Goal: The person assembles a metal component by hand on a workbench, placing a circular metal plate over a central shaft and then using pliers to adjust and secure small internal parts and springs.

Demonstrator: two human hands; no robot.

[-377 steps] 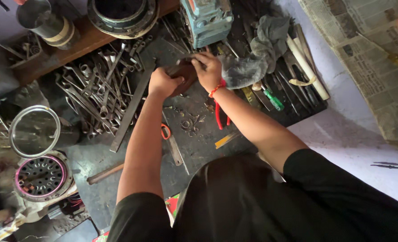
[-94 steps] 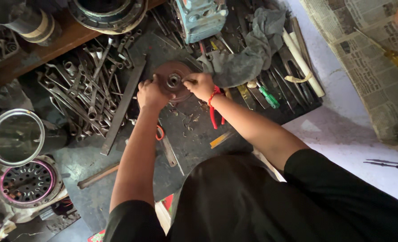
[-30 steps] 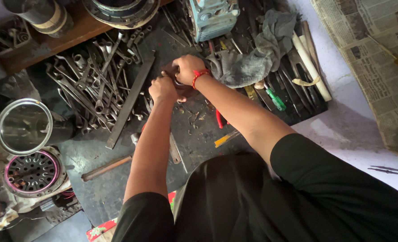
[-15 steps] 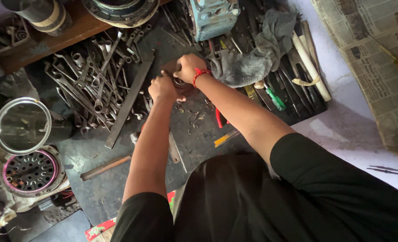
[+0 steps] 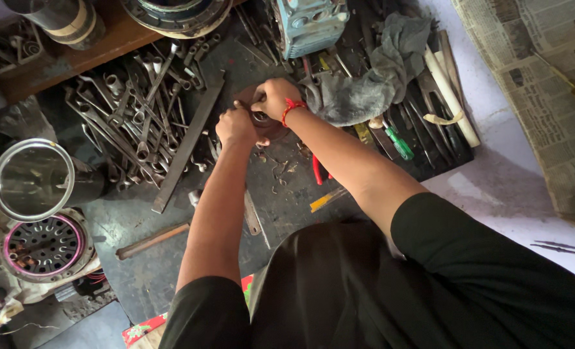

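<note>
Both my hands are closed on the one round metal disc (image 5: pixel 261 129), which lies flat on the dark bench between them. My left hand (image 5: pixel 236 127) grips its near-left edge, fingers curled shut; my right hand (image 5: pixel 274 97) clamps the far-right edge, thumb pressing at the centre hole. The two are almost touching, the left a shade nearer me. The disc is round, so no long axis to speak of. Just right of my right wrist sits one grey rag (image 5: pixel 378 71). Left of my left hand runs one long flat bar (image 5: pixel 187 148), angled away from me, and beyond it a heap of spanners (image 5: pixel 132 110), too many to count.
</note>
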